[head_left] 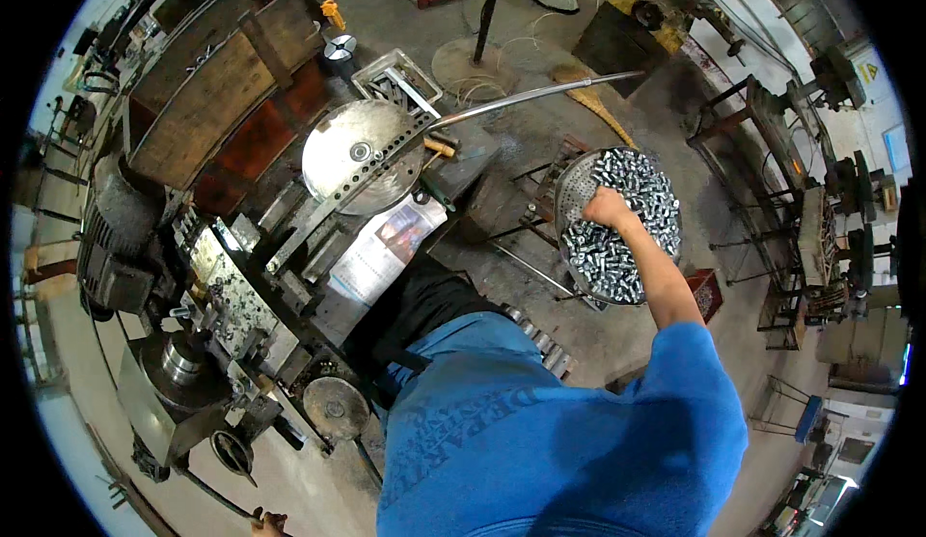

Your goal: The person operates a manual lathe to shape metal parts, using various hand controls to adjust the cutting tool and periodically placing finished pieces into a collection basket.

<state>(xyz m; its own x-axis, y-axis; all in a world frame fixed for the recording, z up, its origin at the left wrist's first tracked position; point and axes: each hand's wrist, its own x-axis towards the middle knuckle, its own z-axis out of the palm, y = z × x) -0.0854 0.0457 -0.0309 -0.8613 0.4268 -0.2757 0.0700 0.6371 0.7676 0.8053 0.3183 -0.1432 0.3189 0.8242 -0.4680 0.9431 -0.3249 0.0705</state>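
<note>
My right hand [606, 208] reaches out to the right over a round perforated metal basket [576, 190]. Its fingers curl down by the bare patch of the basket, beside a heap of small shiny metal cylinders [637, 272]. Whatever lies within those fingers is hidden. At the lower left edge, my left hand [269, 523] is closed around the end of a long dark lever [214, 495]. The lever runs up to a lathe-like machine, where a metal chuck [182, 358] and a handwheel [231, 451] show.
A large metal disc [359, 151] and a perforated bar lie on the bench ahead, near a printed sheet [381, 250] and a wooden-handled hammer [439, 148]. A long metal rod [540, 95] juts rightward. A broom [588, 98] lies beyond the basket; a red crate [706, 293] stands beside it.
</note>
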